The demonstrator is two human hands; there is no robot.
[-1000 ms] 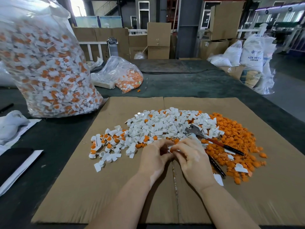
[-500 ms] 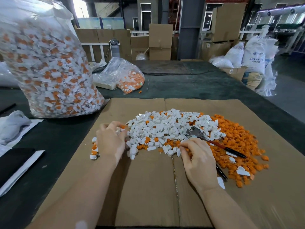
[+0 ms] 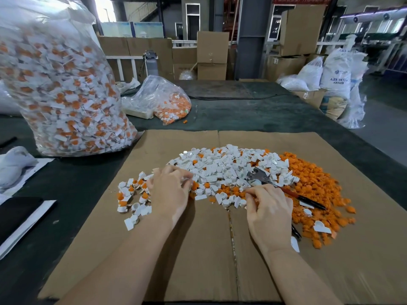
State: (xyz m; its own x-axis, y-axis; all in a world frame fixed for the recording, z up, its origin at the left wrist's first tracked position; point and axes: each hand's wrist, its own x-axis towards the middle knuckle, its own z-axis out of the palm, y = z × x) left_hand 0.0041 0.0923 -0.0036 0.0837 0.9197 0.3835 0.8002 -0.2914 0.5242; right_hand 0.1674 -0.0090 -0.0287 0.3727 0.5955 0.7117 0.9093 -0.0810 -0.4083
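White caps [image 3: 222,168]: heaped mid-cardboard [image 3: 176,271], kept within reach of both my hands for sorting; orange plugs [image 3: 315,183] parted toward the right edge. Left hand [image 3: 169,192]: fingertips in the heap's left fringe. Right hand [image 3: 268,214]: fingertips at its near fringe. Both curled; whether either pinches a cap I cannot tell.

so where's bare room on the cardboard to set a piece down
Bare cardboard nearest you, below the left hand and right hand, and the far strip behind the white pile. Crowded: white pile mid-sheet, orange pile and pliers at right.
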